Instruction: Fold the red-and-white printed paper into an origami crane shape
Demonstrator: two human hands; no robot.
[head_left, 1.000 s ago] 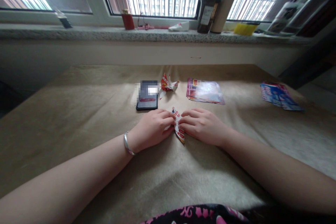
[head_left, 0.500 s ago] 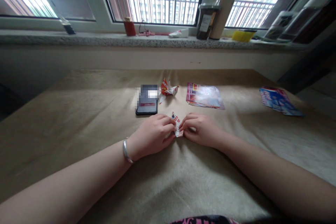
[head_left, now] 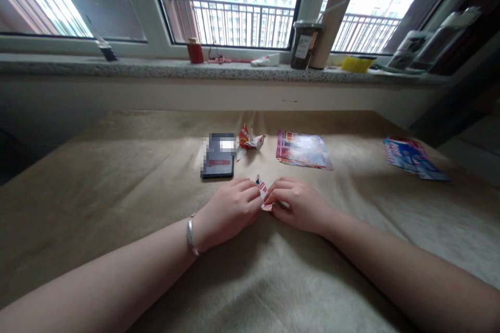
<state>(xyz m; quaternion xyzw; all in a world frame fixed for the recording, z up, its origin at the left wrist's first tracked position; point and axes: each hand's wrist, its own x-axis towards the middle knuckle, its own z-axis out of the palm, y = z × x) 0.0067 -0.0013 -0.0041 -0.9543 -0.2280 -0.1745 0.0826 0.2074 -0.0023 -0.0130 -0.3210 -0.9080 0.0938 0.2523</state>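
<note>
A small piece of folded printed paper (head_left: pixel 262 187), white with red and dark marks, is held between my two hands on the table. My left hand (head_left: pixel 233 203), with a silver bracelet at the wrist, closes on its left side; the fingers cover much of it. From the right, my right hand (head_left: pixel 299 203) pinches the paper with thumb and fingers. Just beyond the hands stands a folded paper crane (head_left: pixel 250 140) in red, orange and white. Left of the crane lies a smartphone (head_left: pixel 219 158), its screen partly blurred out.
A stack of printed flyers (head_left: pixel 304 151) lies right of the crane, and blue flyers (head_left: pixel 416 158) lie farther right. A brown cloth covers the table (head_left: pixel 117 177). The windowsill (head_left: pixel 156 68) holds a red container (head_left: pixel 195 51), a dark jar (head_left: pixel 305 46) and a cardboard tube (head_left: pixel 334 21).
The whole view has shifted, so things sit slightly lower in the picture. My left fingers have closed in over more of the paper, and my right fingers have shifted slightly on it.
</note>
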